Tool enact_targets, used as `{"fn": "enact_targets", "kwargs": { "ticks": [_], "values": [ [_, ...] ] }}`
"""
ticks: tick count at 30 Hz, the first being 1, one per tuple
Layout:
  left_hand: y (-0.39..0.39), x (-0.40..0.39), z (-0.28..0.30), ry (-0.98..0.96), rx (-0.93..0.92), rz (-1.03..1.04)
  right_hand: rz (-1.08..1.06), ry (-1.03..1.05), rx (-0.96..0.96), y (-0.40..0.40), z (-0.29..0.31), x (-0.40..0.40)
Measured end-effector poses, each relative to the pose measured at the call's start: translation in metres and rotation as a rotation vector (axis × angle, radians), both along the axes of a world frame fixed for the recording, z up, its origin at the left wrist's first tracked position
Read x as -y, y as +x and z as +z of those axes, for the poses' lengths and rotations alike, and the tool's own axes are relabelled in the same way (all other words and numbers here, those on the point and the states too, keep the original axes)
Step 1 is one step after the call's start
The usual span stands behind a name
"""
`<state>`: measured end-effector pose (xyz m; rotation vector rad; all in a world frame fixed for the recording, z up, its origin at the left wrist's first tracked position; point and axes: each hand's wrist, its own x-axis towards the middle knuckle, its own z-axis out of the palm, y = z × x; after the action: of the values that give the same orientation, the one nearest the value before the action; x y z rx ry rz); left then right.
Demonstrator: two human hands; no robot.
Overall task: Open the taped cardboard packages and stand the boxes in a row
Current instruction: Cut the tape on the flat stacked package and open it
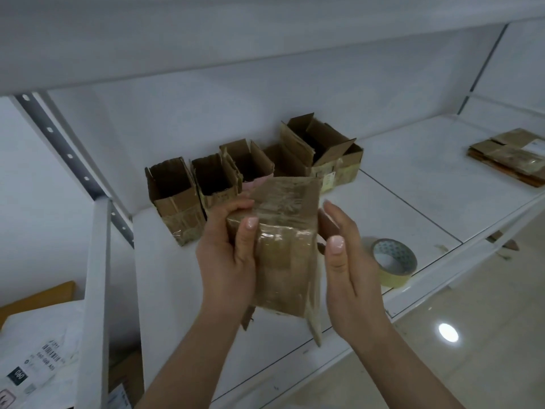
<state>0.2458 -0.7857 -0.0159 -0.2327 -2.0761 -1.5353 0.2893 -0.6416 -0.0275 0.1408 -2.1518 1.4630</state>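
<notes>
Head view: left hand (227,255) gripping taped package (283,246) above shelf (413,178); right hand (351,270) open, fingers straight beside it; opened boxes (236,175) standing behind.

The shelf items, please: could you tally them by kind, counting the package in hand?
Opened boxes standing: 5
Taped package in hand: 1
Tape roll: 1
Flattened cardboard pile: 1
Total: 8
</notes>
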Motion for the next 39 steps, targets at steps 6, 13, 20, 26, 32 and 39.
{"fn": "enact_targets", "kwargs": {
  "ticks": [6,13,20,26,32,39],
  "values": [
    [-0.016,0.037,0.004,0.201,0.135,-0.095,-0.095,-0.209,0.349,-0.02,0.002,-0.044],
    [-0.015,0.039,0.006,0.554,0.337,-0.35,0.203,-0.342,0.661,-0.032,0.01,-0.09],
    [-0.039,0.058,-0.031,0.458,0.397,-0.223,0.306,-0.553,0.641,-0.026,-0.002,-0.092],
    [-0.029,0.039,-0.011,0.147,0.315,0.166,0.016,-0.362,0.494,-0.027,0.013,-0.078],
    [0.016,-0.034,0.012,-0.007,0.261,-0.415,-0.148,-0.128,0.397,-0.021,0.021,-0.046],
    [0.007,-0.035,0.002,0.186,0.287,-0.36,-0.14,-0.105,0.295,-0.017,0.01,-0.034]
  ]
}}
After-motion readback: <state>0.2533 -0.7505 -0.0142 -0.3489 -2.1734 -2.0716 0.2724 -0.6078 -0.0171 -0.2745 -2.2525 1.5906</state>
